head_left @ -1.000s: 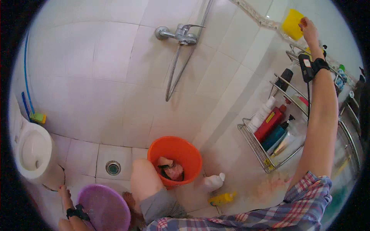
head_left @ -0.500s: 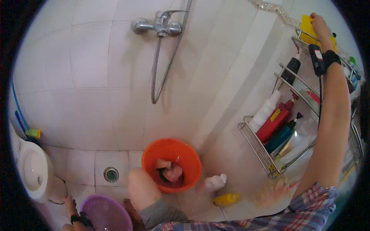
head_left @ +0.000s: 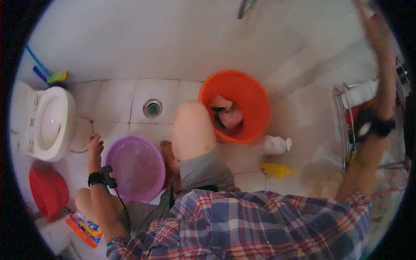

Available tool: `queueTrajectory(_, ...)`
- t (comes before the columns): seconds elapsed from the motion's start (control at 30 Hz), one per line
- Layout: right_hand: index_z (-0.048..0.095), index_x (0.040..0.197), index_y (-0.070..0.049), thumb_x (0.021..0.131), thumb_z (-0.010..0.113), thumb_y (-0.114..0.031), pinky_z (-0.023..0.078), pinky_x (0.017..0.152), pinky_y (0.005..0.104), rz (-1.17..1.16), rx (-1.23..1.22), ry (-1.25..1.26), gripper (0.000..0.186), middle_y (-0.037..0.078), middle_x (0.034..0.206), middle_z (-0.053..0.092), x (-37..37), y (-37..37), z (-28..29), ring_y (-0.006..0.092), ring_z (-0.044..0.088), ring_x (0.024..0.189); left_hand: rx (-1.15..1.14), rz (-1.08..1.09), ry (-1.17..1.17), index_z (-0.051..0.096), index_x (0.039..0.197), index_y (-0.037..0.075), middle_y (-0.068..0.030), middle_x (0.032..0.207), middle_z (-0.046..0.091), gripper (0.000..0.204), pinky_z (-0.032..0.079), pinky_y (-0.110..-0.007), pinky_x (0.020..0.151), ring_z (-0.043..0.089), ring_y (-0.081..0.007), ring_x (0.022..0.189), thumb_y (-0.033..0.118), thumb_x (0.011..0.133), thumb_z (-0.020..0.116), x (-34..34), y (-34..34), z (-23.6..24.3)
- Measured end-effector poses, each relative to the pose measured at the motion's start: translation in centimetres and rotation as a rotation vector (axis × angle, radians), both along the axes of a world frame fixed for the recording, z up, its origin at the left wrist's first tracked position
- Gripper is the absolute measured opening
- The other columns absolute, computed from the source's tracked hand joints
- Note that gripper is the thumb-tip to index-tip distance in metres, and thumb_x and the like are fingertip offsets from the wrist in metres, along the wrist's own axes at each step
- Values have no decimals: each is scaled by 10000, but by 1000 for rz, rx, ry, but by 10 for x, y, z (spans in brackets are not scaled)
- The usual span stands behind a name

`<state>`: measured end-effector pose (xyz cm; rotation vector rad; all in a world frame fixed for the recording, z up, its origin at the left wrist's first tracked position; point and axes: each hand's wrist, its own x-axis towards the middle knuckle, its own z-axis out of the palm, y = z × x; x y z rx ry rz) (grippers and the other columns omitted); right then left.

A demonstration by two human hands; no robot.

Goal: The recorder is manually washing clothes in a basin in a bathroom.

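My left hand (head_left: 95, 145) hangs beside the purple basin (head_left: 113, 146) on the floor, its fingers loosely apart with nothing in them. My right arm stretches up along the wire rack (head_left: 345, 130) on the right. Of my right hand (head_left: 364, 11), only a blurred part shows at the upper right edge, so its fingers and anything in them cannot be made out. An orange bucket (head_left: 258, 108) stands ahead of my knee, with wet pinkish and dark cloth (head_left: 230, 117) inside. To its right lie a white bottle (head_left: 275, 145) and a yellow bottle or pouch (head_left: 277, 170).
A white toilet (head_left: 65, 125) stands at the left, a red basin (head_left: 47, 190) below it. An orange and blue packet (head_left: 84, 229) lies near my left knee. The floor drain (head_left: 152, 108) is ahead; a blue-handled brush (head_left: 56, 77) leans on the far wall.
The view has tilted down, so the shower tap has mostly left the top. My right hand, earlier at a yellow thing on the top shelf, is now blurred at the edge; that yellow thing no longer shows.
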<state>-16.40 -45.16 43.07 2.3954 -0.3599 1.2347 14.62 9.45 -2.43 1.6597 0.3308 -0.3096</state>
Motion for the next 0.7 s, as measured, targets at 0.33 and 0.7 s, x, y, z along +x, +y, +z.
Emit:
queueTrajectory(0.33, 475, 1157, -30, 798, 616, -194, 478, 764, 316, 886, 1249, 989, 419, 138, 1071, 540, 170, 221, -292, 215, 552, 945, -22, 166, -158, 478, 1092, 108, 0, 935, 519, 382, 402, -254, 643, 505, -107, 793, 259, 769, 616, -53, 0, 99)
queueTrajectory(0.7, 458, 1121, 9, 800, 557, -445, 418, 867, 413, 560, 483, 1649, 565, 232, 1105, 517, 228, 260, -415, 367, 517, 1019, 1167, 169, 256, 506, 1023, -62, -203, 1015, 562, 502, 418, -416, 842, 521, -362, 975, 384, 796, 551, -270, -17, 5)
